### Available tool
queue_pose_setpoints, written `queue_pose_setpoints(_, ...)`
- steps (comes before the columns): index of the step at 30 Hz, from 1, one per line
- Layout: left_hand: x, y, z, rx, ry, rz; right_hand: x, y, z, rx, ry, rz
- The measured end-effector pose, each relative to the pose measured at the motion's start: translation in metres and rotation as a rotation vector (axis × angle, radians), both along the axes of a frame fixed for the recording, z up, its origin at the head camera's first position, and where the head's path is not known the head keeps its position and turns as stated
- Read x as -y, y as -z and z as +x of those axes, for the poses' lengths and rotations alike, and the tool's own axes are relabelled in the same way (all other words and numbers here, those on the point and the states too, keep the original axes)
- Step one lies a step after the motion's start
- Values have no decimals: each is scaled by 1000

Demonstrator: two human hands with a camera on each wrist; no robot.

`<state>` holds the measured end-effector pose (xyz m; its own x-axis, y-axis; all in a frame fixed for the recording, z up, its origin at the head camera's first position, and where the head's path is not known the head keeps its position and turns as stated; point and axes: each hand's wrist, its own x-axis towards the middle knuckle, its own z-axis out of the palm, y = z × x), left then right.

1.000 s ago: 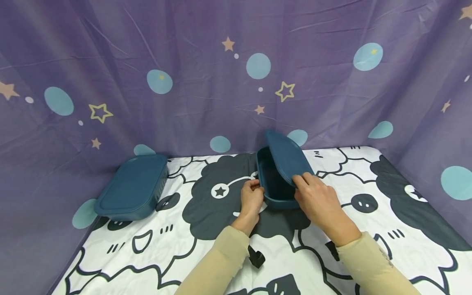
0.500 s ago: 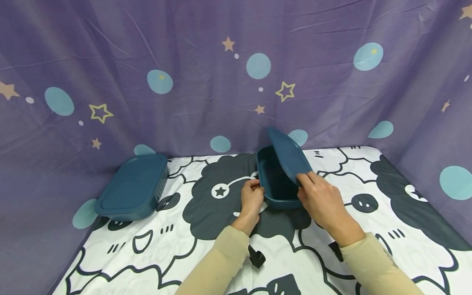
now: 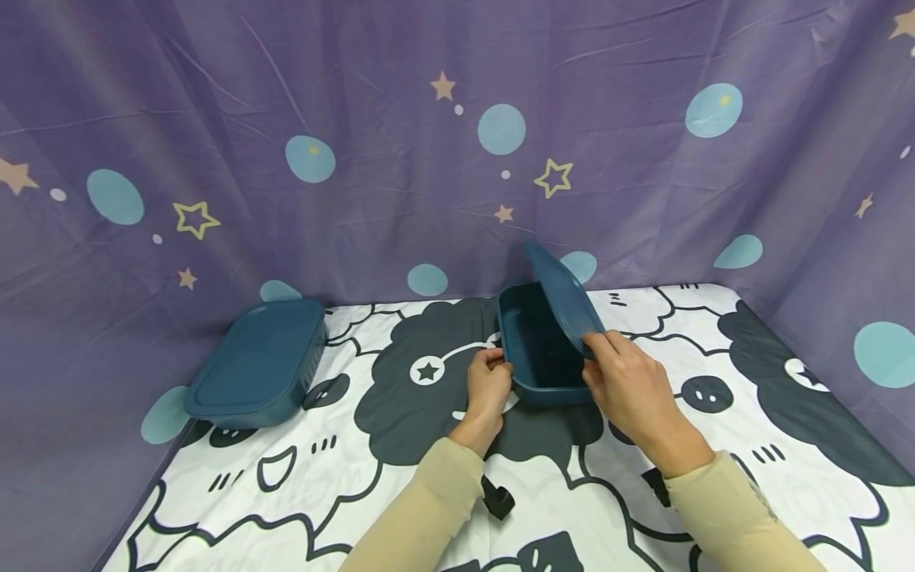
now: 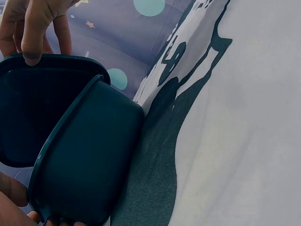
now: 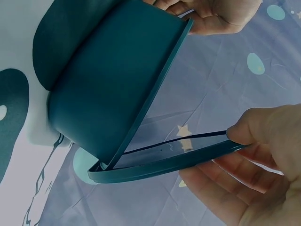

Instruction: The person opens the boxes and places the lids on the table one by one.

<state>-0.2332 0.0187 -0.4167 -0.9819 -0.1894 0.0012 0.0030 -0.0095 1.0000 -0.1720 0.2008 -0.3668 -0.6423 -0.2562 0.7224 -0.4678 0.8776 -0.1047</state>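
A dark blue rectangular food container (image 3: 549,396) rests on the patterned cloth right of centre, its top partly uncovered. My left hand (image 3: 488,391) holds its near left side, thumb at the rim and fingertips lower on the wall in the left wrist view. The matching lid (image 3: 570,295) leans steeply over the container's right side. My right hand (image 3: 631,391) pinches the lid's near edge, thumb on one face and fingers behind. In the right wrist view the lid (image 5: 164,162) meets the container's rim at one side. What shows of the container's inside is dark.
A similar blue container (image 3: 260,361) with its lid on stands at the left, near the purple curtain (image 3: 386,199). The curtain hangs close behind both containers. Black-and-white printed cloth (image 3: 314,492) covers the surface.
The lid has tipped up steeper and shifted right, uncovering more of the container. My right hand has moved slightly right with it. My left hand has stayed in place.
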Motion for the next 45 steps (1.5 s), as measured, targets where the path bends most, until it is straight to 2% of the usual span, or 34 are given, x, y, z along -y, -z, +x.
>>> queue_pose_setpoints(13, 1, 0, 1, 1, 0, 10, -7, -1, -1, -36, -13, -68)
queue_pose_setpoints(45, 0, 2, 0, -4, 3, 18, -15, -2, -1, -3, 34, -172)
